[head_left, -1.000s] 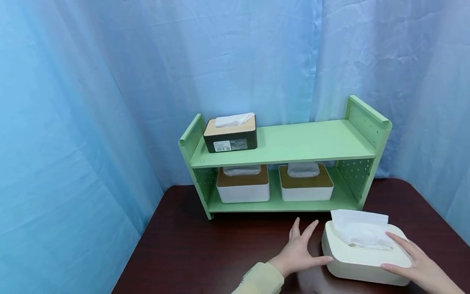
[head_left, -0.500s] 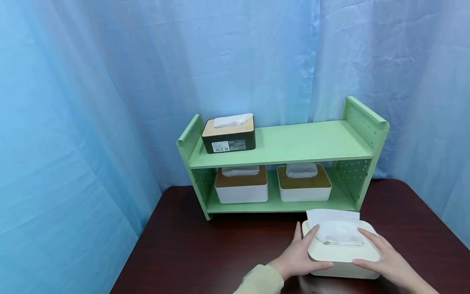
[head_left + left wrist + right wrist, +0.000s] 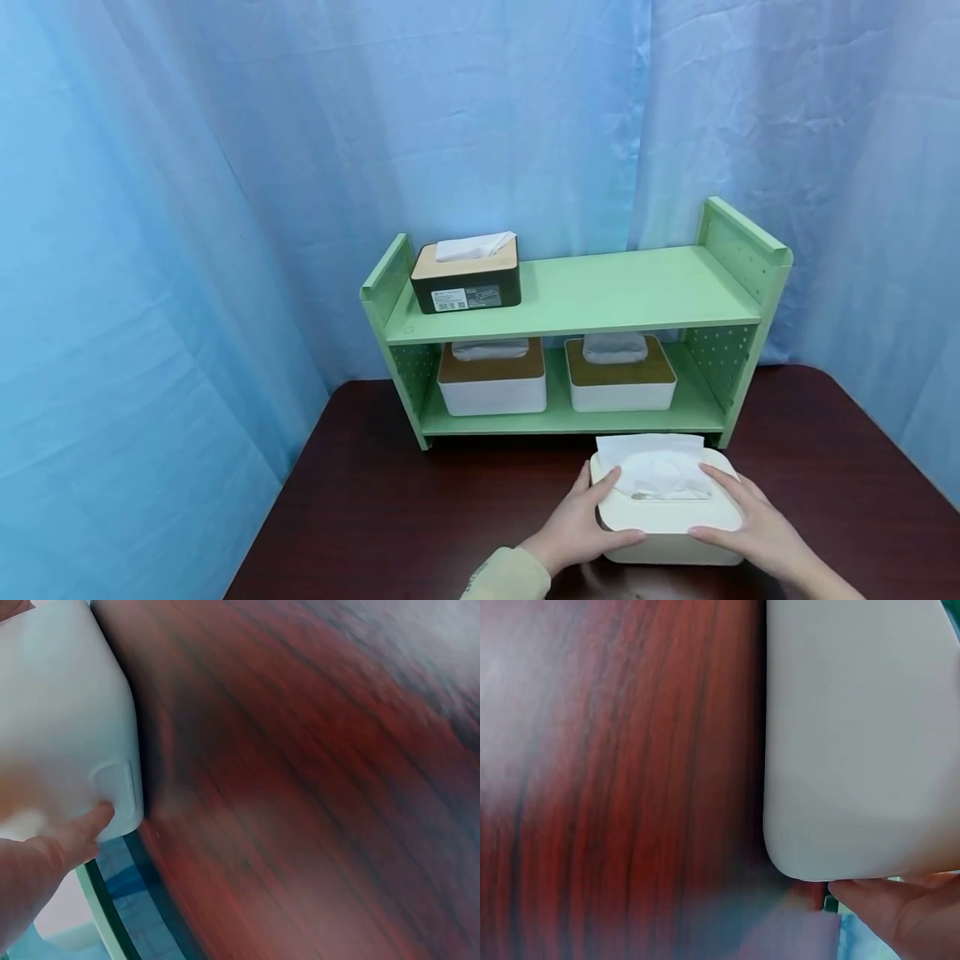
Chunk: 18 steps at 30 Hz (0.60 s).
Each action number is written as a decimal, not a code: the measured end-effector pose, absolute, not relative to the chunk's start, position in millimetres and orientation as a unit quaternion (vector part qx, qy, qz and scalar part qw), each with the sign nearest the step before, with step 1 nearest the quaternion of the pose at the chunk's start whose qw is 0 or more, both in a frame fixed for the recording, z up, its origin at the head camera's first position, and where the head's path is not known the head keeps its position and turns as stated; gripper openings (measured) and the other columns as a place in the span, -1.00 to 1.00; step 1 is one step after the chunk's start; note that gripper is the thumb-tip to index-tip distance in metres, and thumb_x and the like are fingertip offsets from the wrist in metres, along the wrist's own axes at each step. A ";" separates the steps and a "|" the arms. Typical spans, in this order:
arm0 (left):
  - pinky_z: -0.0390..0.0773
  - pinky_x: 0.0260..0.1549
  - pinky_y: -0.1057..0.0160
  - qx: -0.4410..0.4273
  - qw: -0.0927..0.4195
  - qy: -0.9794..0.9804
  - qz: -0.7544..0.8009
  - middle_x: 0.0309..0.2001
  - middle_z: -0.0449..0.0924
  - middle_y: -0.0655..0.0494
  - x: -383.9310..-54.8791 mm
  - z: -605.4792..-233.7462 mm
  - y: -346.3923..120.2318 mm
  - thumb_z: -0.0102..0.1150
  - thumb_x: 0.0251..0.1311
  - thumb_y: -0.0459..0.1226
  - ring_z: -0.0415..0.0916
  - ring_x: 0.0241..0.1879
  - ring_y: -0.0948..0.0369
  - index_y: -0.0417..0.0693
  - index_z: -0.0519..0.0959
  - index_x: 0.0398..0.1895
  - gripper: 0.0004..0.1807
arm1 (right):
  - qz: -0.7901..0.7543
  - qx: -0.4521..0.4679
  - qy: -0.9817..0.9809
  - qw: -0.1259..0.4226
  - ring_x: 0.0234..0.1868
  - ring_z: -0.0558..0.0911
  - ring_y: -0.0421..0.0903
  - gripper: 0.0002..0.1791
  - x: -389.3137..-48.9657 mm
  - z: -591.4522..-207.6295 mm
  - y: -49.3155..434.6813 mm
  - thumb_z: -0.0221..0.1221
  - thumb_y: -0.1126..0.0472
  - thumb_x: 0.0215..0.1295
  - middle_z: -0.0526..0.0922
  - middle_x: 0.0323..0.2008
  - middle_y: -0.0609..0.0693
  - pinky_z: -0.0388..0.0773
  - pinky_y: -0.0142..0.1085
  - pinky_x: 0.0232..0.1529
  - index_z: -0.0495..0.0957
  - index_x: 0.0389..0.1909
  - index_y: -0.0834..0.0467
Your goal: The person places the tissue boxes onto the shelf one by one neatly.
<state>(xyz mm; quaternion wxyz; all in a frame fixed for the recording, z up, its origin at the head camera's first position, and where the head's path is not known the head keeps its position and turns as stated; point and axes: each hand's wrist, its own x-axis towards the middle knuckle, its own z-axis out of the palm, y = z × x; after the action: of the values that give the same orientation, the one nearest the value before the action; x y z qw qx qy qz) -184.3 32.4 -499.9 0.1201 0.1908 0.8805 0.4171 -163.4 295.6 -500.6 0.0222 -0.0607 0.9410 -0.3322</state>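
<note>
A cream tissue box (image 3: 670, 548), with a white tissue (image 3: 651, 462) standing out of its top, is in front of the shelf in the head view. My left hand (image 3: 573, 527) grips its left end, thumb along the front and fingers over the side and upper edge. At the opposite end my right hand (image 3: 757, 532) holds it the same way. In the left wrist view a fingertip touches the side of the tissue box (image 3: 67, 712) near a small raised tab. The right wrist view shows the box's pale wall (image 3: 855, 750) with fingers (image 3: 900, 907) at its corner.
Behind stands a green two-tier shelf (image 3: 622, 292). On top at left is a black tissue box (image 3: 467, 287) with a wooden lid. Below are two white tissue boxes (image 3: 491, 396) (image 3: 622, 396) with brown lids. The dark wooden table (image 3: 390, 500) meets blue curtains (image 3: 187, 208).
The cream tissue box has slid left across the table with my right hand. My left hand, earlier beside it, has come round its left end and moved slightly left.
</note>
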 end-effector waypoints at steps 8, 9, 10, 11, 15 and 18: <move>0.42 0.11 0.20 0.179 0.099 0.874 0.441 0.48 -0.04 -0.04 -181.3 -503.4 13.2 0.42 -0.09 0.08 0.13 0.39 0.00 0.33 0.24 0.38 -0.10 | -0.317 -0.075 0.945 0.015 0.14 0.35 0.48 -0.02 -164.0 -499.2 279.0 0.34 -0.17 0.01 0.15 0.25 0.49 0.41 0.20 -0.14 0.18 0.39 0.18; 0.42 0.11 0.19 0.178 0.097 0.872 0.445 0.47 -0.03 -0.04 -180.9 -504.2 10.8 0.43 -0.09 0.08 0.14 0.38 0.00 0.33 0.24 0.38 -0.10 | -0.318 -0.077 0.945 0.015 0.14 0.35 0.48 -0.03 -163.8 -498.8 277.1 0.34 -0.17 0.01 0.15 0.25 0.49 0.42 0.20 -0.14 0.18 0.39 0.17; 0.43 0.11 0.18 0.178 0.095 0.871 0.447 0.47 -0.02 -0.04 -180.5 -505.1 8.5 0.43 -0.09 0.07 0.14 0.38 -0.01 0.33 0.24 0.38 -0.10 | -0.318 -0.078 0.945 0.016 0.14 0.36 0.48 -0.03 -163.7 -498.7 275.5 0.34 -0.17 0.02 0.16 0.25 0.49 0.42 0.20 -0.15 0.19 0.39 0.16; 0.42 0.11 0.18 0.178 0.093 0.870 0.450 0.47 -0.01 -0.04 -180.0 -505.9 6.3 0.43 -0.09 0.07 0.15 0.38 -0.01 0.32 0.25 0.38 -0.10 | -0.320 -0.080 0.944 0.018 0.14 0.36 0.48 -0.03 -163.4 -498.6 274.0 0.34 -0.16 0.02 0.16 0.25 0.48 0.43 0.19 -0.15 0.19 0.39 0.16; 0.43 0.10 0.17 0.179 0.085 0.870 0.452 0.46 0.01 -0.07 -177.0 -507.7 -1.4 0.44 -0.10 0.06 0.18 0.36 -0.03 0.30 0.26 0.38 -0.10 | -0.326 -0.087 0.941 0.031 0.15 0.33 0.51 -0.04 -163.0 -498.4 269.0 0.33 -0.17 0.03 0.14 0.26 0.50 0.44 0.20 -0.17 0.19 0.39 0.15; 0.44 0.10 0.16 0.179 0.082 0.871 0.451 0.46 0.01 -0.09 -175.5 -508.3 -6.8 0.44 -0.10 0.06 0.18 0.36 -0.05 0.30 0.26 0.38 -0.10 | -0.328 -0.094 0.940 0.024 0.14 0.34 0.51 -0.04 -163.0 -499.6 265.7 0.35 -0.17 0.00 0.16 0.25 0.49 0.44 0.21 -0.17 0.22 0.38 0.14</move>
<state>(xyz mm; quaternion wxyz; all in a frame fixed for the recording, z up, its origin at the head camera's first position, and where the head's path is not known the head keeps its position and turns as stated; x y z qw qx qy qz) -175.5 -6.8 -508.3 0.0825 0.1792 0.8705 0.4508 -163.0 265.7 -499.6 0.0239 -0.0940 0.9398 -0.3277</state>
